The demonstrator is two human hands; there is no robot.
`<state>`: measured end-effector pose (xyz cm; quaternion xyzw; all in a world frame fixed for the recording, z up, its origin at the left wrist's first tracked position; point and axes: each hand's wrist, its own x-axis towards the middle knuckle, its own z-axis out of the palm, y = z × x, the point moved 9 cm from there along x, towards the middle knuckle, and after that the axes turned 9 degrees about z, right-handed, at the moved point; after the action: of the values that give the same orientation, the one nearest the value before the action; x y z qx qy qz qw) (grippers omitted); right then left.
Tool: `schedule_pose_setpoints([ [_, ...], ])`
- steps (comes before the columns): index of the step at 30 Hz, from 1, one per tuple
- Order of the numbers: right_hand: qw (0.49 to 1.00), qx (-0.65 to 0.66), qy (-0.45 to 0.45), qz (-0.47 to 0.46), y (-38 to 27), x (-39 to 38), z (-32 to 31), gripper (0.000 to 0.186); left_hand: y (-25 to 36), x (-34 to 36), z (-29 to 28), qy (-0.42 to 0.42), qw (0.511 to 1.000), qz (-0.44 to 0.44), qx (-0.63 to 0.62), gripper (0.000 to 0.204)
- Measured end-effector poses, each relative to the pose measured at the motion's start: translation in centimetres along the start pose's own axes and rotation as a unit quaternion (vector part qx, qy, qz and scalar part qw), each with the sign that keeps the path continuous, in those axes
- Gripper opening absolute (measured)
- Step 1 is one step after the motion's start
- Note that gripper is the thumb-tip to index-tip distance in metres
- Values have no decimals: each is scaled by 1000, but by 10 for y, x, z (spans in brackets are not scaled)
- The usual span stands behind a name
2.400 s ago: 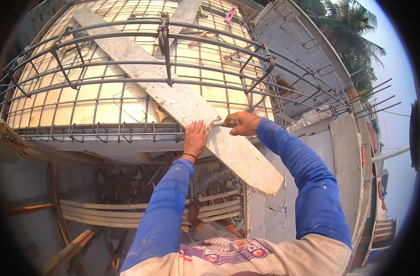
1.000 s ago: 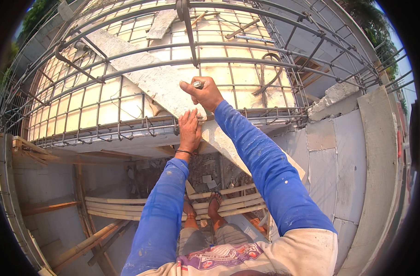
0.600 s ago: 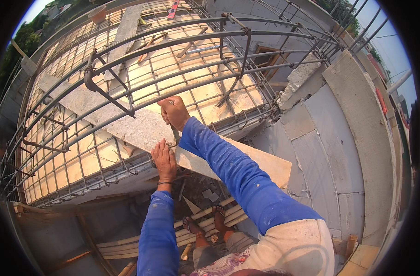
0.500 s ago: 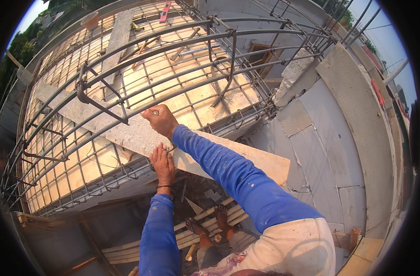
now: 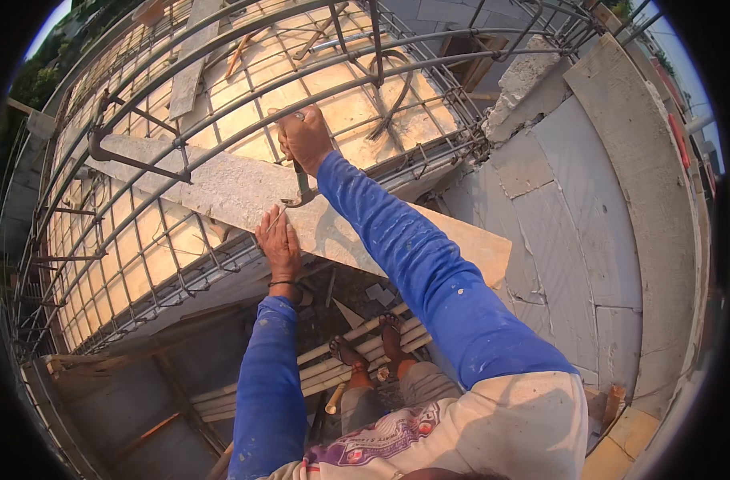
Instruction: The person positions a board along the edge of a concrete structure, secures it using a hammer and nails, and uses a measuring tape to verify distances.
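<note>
Our right hand point(image 5: 304, 138) is clenched on a hammer point(image 5: 299, 180), claw down on the plank point(image 5: 245, 192) that lies across the steel cage's point(image 5: 141, 96) near edge. Our left hand point(image 5: 279, 248) presses flat, fingers released. We reckon prying has barely begun; the plank isn't freed.

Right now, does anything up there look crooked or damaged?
Yes. The long plank lies slantwise through the rebar cage, not in line with its bars. Beside the cage, a concrete block has a rough, broken edge.
</note>
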<state>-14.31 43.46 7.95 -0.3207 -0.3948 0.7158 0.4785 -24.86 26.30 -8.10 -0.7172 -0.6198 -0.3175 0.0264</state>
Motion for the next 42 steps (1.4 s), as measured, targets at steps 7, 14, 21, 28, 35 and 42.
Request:
schedule_pose_setpoints([
  [7, 1000, -19, 4, 16, 14, 26, -2, 31, -3, -2, -6, 28, 999, -13, 7, 36],
  [14, 999, -26, 28, 7, 6, 15, -5, 36, -3, -1, -13, 66, 994, -43, -75, 28],
  [21, 999, -10, 29, -19, -5, -2, 5, 33, -16, 2, -36, 197, 947, -175, -186, 46],
  [28, 998, -41, 43, -30, -4, -18, 14, 25, -12, 10, -55, 199, 920, -242, -236, 35],
  [35, 989, -142, 21, -27, -1, -30, 33, 35, 29, 31, -58, 36, 994, -38, -98, 10],
  [42, 896, -443, -30, -12, 13, -89, 35, 35, 29, -1, -69, 154, 925, -216, -274, 17],
])
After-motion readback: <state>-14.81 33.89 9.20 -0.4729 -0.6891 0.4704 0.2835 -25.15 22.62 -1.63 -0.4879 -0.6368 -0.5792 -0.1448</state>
